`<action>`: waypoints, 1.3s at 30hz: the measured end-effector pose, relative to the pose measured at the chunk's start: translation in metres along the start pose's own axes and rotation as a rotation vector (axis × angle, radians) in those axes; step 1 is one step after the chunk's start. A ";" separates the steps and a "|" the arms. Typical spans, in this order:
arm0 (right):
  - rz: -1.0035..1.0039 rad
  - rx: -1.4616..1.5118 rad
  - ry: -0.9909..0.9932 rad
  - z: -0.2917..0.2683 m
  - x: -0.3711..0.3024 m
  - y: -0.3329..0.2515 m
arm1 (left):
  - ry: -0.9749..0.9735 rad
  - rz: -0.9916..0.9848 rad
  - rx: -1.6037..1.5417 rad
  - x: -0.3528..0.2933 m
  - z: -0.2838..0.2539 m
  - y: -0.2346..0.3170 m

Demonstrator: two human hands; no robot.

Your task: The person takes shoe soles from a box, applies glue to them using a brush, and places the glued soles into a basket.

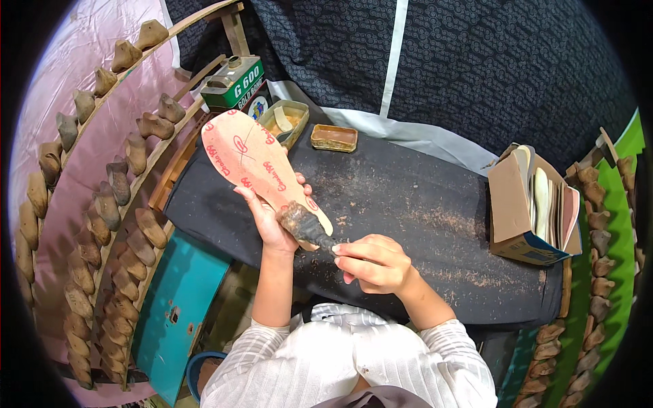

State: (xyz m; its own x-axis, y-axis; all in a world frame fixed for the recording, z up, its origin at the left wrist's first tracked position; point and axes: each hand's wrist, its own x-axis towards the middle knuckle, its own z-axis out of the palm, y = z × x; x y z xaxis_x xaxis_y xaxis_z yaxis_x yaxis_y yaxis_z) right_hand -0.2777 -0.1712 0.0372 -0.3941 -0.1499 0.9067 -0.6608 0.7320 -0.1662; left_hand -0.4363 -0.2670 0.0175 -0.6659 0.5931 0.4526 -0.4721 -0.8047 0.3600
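Observation:
My left hand (272,228) is wrapped around the narrower lower part of a shoe insole (250,155), holding it up over the table. The insole is salmon-pink with red printing, and its wide end points away to the upper left. In my right hand (374,264), the fingers pinch the thin handle of a brush (305,224) with a dark, caked body and a brownish head. That brush lies across the insole's narrow near end and appears to touch it. The contact itself is partly hidden under the bristles.
A dark cloth-covered table (408,183) carries scattered brown shavings. At its far left stand a green and black can (235,83), a shallow tub (291,117) and a small rectangular tin (334,138). A cardboard box (507,197) of insoles sits right. Racks of shoe lasts (117,180) flank both sides.

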 end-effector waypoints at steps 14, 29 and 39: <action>0.051 0.086 -0.058 -0.007 -0.008 -0.002 | 0.094 0.034 0.097 -0.002 -0.013 0.008; 0.074 0.164 -0.137 -0.015 -0.013 -0.001 | 0.217 0.052 0.118 -0.007 -0.021 0.015; 0.111 0.199 -0.102 -0.015 -0.018 0.002 | 0.288 0.143 0.181 -0.005 -0.012 0.016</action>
State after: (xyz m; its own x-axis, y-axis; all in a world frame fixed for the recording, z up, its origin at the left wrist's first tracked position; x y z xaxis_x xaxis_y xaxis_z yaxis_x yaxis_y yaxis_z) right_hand -0.2624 -0.1576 0.0267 -0.5270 -0.1492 0.8367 -0.7186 0.6039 -0.3449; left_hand -0.4476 -0.2830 0.0109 -0.8650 0.4230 0.2699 -0.2700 -0.8457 0.4602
